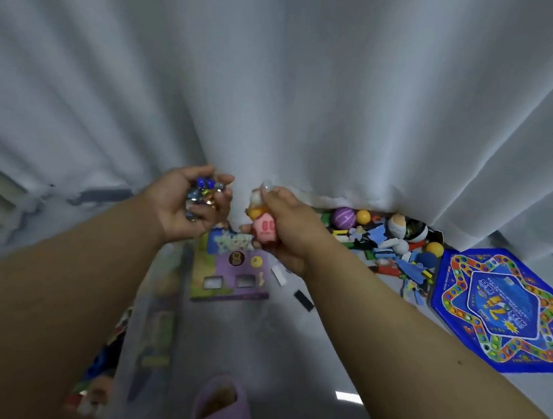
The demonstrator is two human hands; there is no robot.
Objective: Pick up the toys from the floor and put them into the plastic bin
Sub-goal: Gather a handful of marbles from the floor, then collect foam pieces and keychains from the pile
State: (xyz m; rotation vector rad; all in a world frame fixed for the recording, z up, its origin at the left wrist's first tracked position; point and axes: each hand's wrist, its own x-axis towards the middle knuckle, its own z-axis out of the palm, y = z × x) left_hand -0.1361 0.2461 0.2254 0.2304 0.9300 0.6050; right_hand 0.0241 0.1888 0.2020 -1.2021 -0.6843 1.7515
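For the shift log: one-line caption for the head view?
Left hand cups marbles, right hand grips a pink toy; toy pile and blue game board remain on the floor.

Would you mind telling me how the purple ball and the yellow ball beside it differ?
The purple ball is larger than the yellow ball. The purple ball carries pale curved lines, while the yellow ball looks plain. The purple ball lies left of the yellow ball. Both are round and rest on the floor in the toy pile by the curtain.
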